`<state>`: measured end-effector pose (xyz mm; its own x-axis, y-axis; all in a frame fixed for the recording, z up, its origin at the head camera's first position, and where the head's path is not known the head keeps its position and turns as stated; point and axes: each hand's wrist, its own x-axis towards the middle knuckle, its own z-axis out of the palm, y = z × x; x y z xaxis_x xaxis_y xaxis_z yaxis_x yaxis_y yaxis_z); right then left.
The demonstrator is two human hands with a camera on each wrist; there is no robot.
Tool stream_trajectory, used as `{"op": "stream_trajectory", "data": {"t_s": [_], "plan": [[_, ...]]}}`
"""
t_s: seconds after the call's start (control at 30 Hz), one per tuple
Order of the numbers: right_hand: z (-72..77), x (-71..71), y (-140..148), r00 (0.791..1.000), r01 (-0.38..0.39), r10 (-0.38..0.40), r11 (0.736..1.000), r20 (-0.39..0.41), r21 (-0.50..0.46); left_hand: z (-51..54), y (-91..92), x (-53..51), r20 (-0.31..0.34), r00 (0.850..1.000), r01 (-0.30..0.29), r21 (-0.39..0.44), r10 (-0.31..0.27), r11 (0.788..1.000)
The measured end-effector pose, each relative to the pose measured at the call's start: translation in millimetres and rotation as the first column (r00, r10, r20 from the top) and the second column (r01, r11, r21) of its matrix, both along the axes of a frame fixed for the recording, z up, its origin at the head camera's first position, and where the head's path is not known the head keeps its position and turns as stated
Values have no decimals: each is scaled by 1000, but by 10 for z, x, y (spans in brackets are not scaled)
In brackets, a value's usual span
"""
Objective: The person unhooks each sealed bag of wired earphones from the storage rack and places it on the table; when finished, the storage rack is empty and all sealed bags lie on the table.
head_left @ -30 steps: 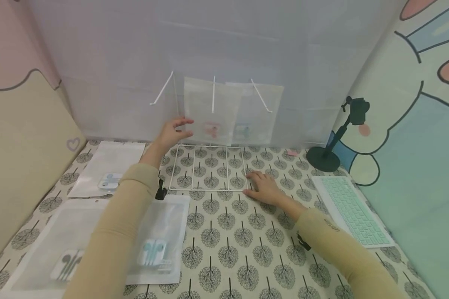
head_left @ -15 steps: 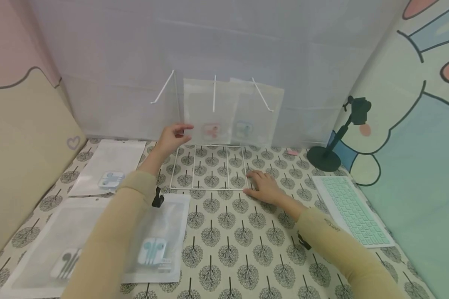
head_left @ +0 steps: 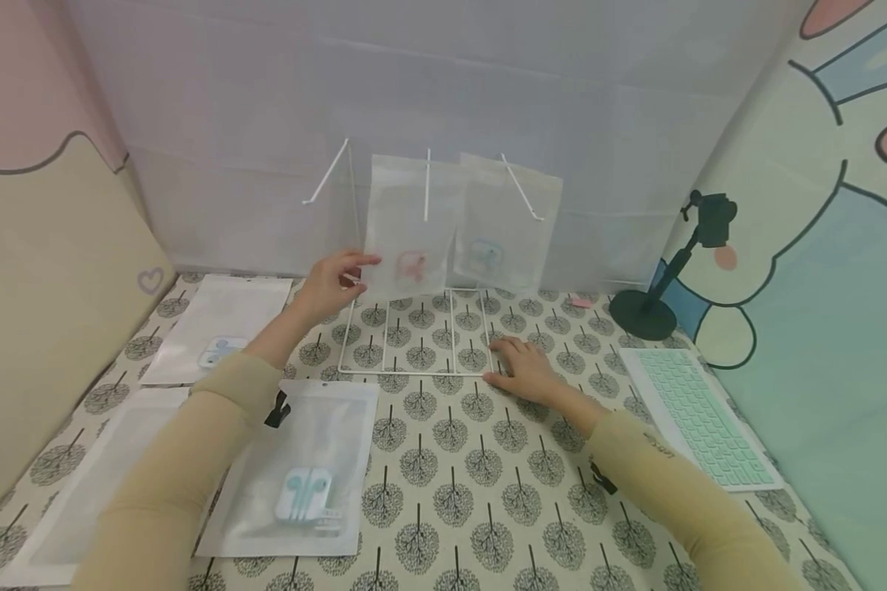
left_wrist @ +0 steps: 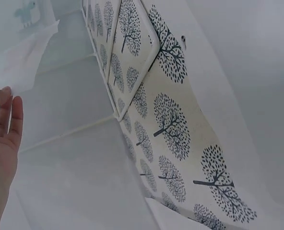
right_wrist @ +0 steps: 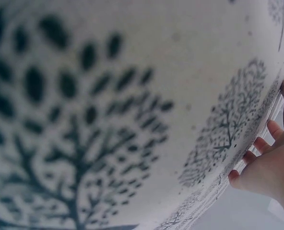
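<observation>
A white wire display rack (head_left: 414, 373) with three prongs stands at the back. On its middle prong hangs a frosted pouch with pink earphones (head_left: 406, 209). My left hand (head_left: 331, 283) pinches this pouch's lower left edge between thumb and fingers; in the left wrist view, the hand (left_wrist: 4, 148) holds a corner of the pouch (left_wrist: 24, 62). A second pouch with blue earphones (head_left: 513, 217) hangs from the right prong. The left prong (head_left: 324, 174) is bare. Next to the rack's front right corner, my right hand (head_left: 526, 375) rests on the tablecloth, its fingers (right_wrist: 262, 145) loosely bent.
Several frosted pouches lie at left on the tree-print cloth: one with blue earphones (head_left: 222, 316), one with teal earphones (head_left: 303, 435), another (head_left: 96, 484) partly under my left sleeve. A black stand (head_left: 645, 314) and a mint keyboard (head_left: 698, 419) occupy the right side.
My left hand has moved slightly down and left and now pinches the pink-earphone pouch, whose lower edge is drawn forward and left, away from the other pouch. The right hand stays put.
</observation>
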<state>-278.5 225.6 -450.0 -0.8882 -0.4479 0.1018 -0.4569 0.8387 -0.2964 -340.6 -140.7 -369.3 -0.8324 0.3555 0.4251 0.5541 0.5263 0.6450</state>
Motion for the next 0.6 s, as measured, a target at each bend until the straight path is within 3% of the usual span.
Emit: {"op": "stream_trajectory", "data": {"t_s": [0.17,0.4,0.6], "plan": [[11,3,-5,1000,-1,1,1000,8,5,52,-39,152,-113,993,42,-31,-46,999],[32,7,-7,1000,6,-6,1000,18,4,152,-152,318,-143,990,-4,-47,-3,999],[32,4,-9,999,13,-13,1000,30,3,249,-265,387,-231,973,-10,-45,-1,999]]}}
